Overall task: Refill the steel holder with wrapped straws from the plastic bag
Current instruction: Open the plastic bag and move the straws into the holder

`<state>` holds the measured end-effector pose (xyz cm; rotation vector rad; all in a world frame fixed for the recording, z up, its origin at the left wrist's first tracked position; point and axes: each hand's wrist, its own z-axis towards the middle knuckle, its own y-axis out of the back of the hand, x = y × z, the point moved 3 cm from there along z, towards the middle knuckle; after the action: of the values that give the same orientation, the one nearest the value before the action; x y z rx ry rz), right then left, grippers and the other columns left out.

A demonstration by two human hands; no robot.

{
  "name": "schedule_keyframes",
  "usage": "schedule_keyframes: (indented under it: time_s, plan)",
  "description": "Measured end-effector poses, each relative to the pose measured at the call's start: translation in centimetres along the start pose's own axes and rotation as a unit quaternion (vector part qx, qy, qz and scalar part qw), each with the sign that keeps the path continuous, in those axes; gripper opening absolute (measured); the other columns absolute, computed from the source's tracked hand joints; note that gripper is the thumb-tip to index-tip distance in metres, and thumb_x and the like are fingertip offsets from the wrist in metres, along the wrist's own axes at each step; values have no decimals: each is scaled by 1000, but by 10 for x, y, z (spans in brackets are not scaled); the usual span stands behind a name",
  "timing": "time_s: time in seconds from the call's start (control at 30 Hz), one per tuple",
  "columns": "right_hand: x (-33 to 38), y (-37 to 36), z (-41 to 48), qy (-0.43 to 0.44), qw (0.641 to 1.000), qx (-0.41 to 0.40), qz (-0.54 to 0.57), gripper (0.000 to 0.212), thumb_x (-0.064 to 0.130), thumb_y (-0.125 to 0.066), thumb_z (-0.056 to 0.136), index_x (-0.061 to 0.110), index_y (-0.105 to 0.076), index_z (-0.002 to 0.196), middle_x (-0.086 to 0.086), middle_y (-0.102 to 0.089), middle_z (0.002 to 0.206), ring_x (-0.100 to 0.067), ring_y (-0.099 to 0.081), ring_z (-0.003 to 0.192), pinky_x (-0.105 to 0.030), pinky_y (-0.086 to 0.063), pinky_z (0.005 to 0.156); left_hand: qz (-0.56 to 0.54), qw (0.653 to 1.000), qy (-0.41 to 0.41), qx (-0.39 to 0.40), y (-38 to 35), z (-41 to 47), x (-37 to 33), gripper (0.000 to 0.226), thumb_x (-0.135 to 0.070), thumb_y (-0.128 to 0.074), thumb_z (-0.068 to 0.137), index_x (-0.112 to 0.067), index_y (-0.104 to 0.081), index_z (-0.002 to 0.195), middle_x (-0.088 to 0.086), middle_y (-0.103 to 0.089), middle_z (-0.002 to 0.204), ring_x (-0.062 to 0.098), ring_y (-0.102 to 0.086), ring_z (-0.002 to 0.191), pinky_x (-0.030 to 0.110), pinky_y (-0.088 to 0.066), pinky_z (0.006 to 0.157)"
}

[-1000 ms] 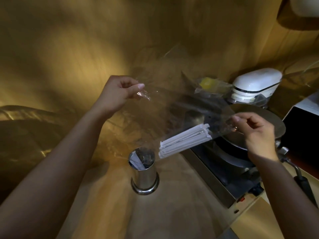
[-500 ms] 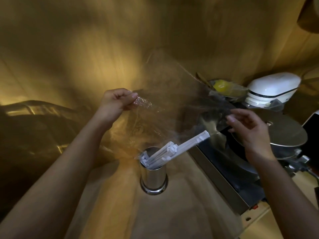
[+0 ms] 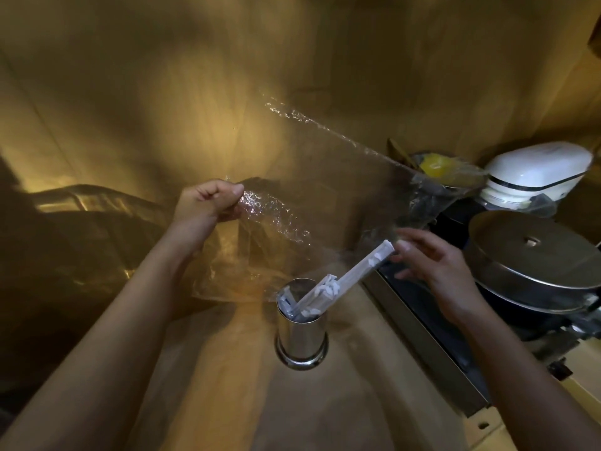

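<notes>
The steel holder point(image 3: 302, 333) stands upright on the wooden counter, in the middle of the view. A bundle of white wrapped straws point(image 3: 344, 283) sits in it with the lower ends inside and leans up to the right. The clear plastic bag point(image 3: 292, 203) hangs above and behind the holder. My left hand point(image 3: 205, 206) pinches its left edge between thumb and fingers. My right hand point(image 3: 432, 268) hovers at the upper end of the straws with fingers apart, the thumb tip beside the straw tops. Whether it touches the bag is unclear.
A stove point(image 3: 422, 336) runs along the right, carrying a pot with a steel lid point(image 3: 533, 252). Behind it stand a white appliance point(image 3: 536, 174) and a bowl with something yellow point(image 3: 435, 164). A wooden wall closes the back.
The straws have slid out of the bag and down into the holder. My right hand dropped from the bag's edge to the straws' upper end, its fingers spreading.
</notes>
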<state>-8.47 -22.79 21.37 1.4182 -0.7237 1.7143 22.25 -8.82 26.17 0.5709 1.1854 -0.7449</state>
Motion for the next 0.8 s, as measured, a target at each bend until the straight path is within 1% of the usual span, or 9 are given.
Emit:
schedule_keyframes:
  time_s: [0.13, 0.23, 0.3, 0.37, 0.47, 0.53, 0.63, 0.73, 0.8]
  plan:
    - [12, -21, 10, 44, 999, -5, -26, 17, 11, -60, 85, 25, -70, 86, 0, -69, 82, -7, -63, 67, -20, -54, 56, -28, 999, 19, -20, 11, -7, 6, 29, -8, -59, 86, -18, -68, 60, -8, -69, 54, 3, -62, 51, 18, -56, 59]
    - [20, -35, 22, 61, 998, -11, -34, 20, 9, -60, 84, 25, -70, 78, -2, -69, 78, -10, -62, 63, -20, -54, 53, -45, 998, 16, -43, 23, -15, 9, 24, -9, -58, 88, -16, -64, 65, -9, -67, 54, 3, -63, 53, 12, -51, 51]
    - [27, -44, 29, 71, 997, -4, -37, 20, 9, -59, 85, 25, -69, 78, -8, -67, 77, -16, -62, 66, -20, -53, 52, -52, 997, 24, -61, 31, -20, 14, 28, -13, -56, 89, -19, -65, 63, -9, -66, 53, 2, -63, 53, 10, -49, 46]
    - [34, -53, 37, 83, 995, 9, -51, 16, 10, -59, 86, 21, -69, 80, -16, -66, 78, -20, -61, 68, -21, -52, 52, -72, 994, 37, -77, 40, -22, 19, 26, -14, -54, 91, -18, -63, 66, -9, -66, 51, 1, -61, 49, 11, -52, 52]
    - [44, -64, 46, 97, 991, 29, -82, 10, 14, -60, 86, 13, -70, 87, -13, -67, 80, -19, -62, 70, -23, -54, 54, -128, 984, 59, -106, 52, -25, 26, 22, -13, -54, 91, -14, -61, 70, -9, -65, 51, 2, -59, 48, 14, -53, 54]
    - [48, -71, 51, 105, 989, 48, -93, 14, 16, -60, 86, 7, -69, 92, -10, -68, 83, -14, -63, 71, -23, -54, 54, -160, 977, 77, -115, 58, -26, 31, 24, -13, -52, 91, -15, -60, 69, -9, -65, 52, 2, -60, 49, 15, -55, 55]
    - [48, -76, 55, 103, 987, 59, -106, 14, 18, -61, 85, 9, -69, 93, -5, -67, 84, -6, -63, 72, -21, -53, 56, -157, 978, 80, -107, 63, -29, 36, 22, -13, -49, 93, -15, -55, 71, -9, -65, 53, 1, -62, 52, 15, -54, 57]
    - [35, -76, 53, 84, 988, 62, -112, 13, 18, -63, 84, 11, -68, 94, -3, -66, 84, -7, -62, 73, -21, -52, 59, -164, 978, 81, -98, 64, -33, 39, 22, -14, -48, 93, -16, -55, 73, -8, -66, 54, 1, -63, 54, 15, -55, 59]
    - [21, -75, 50, 59, 988, 72, -127, 14, 20, -63, 83, 13, -69, 94, -1, -68, 87, -8, -63, 77, -19, -52, 63, -166, 978, 86, -93, 64, -38, 42, 17, -17, -52, 90, -17, -59, 74, -8, -68, 57, 2, -65, 57, 15, -56, 62]
